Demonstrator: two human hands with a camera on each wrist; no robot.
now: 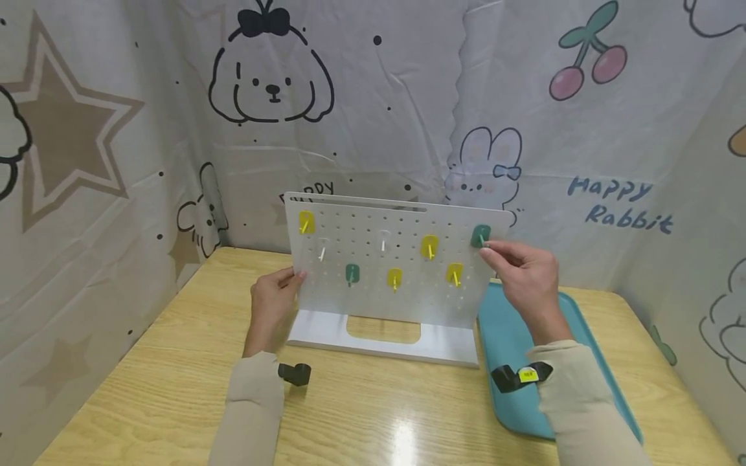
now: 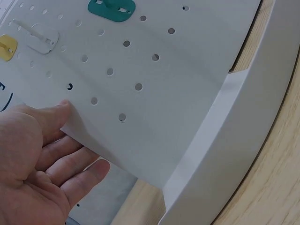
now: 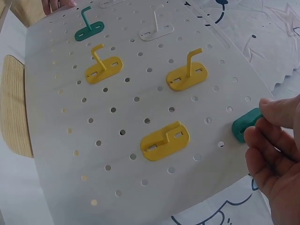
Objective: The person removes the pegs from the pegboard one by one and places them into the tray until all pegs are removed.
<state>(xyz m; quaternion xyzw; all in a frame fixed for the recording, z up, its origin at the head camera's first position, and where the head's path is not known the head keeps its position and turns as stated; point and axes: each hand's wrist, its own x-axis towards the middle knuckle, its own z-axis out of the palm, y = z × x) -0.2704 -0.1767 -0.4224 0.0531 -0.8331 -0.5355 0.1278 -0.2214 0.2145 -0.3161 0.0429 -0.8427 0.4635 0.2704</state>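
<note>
A white pegboard (image 1: 373, 301) stands upright on its base with several hooks on its face. My left hand (image 1: 272, 303) grips the board's left edge, thumb on the front and fingers behind, as the left wrist view shows. At the upper right corner my right hand (image 1: 527, 281) pinches a green hook (image 3: 243, 125) between thumb and fingers, its backing plate against the board. Another green hook (image 1: 352, 272) sits lower left. Yellow hooks, among them one at the upper left (image 1: 306, 222) and one right of centre (image 1: 429, 244), share the board with clear hooks (image 1: 383, 240).
To the right of the board lies a blue tray (image 1: 513, 401), partly beneath my right forearm. The wooden table (image 1: 344, 414) runs up to a printed cloth (image 1: 373, 116) hung behind and at both sides. An oblong cutout shows the table through the board's base.
</note>
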